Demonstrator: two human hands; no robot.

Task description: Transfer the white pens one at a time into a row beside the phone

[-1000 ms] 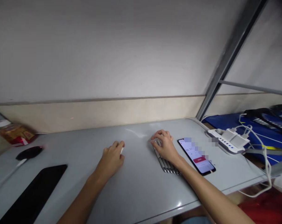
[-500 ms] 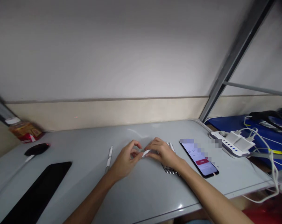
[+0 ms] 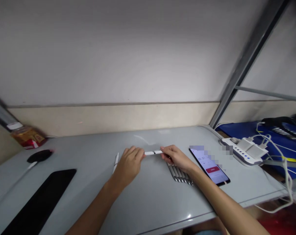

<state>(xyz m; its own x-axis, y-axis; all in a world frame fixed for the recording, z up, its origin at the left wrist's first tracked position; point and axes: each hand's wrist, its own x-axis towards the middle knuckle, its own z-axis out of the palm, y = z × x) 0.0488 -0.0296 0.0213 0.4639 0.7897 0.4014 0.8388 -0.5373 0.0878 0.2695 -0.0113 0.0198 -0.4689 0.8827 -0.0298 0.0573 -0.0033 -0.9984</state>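
Note:
A white pen is held level above the grey table, between both hands. My left hand pinches its left end and my right hand pinches its right end. A dark gap shows near the pen's middle. Another white pen lies on the table just left of my left hand. Several grey pens lie side by side under my right wrist.
A lit phone lies right of the pens. A white power strip with chargers and cables sits at the right edge. A black pad, a dark mouse and a red packet are at the left.
My right hand took a pen from the row and my left hand left a pen on the table. Both hands met and now hold one pen, drawn slightly apart.

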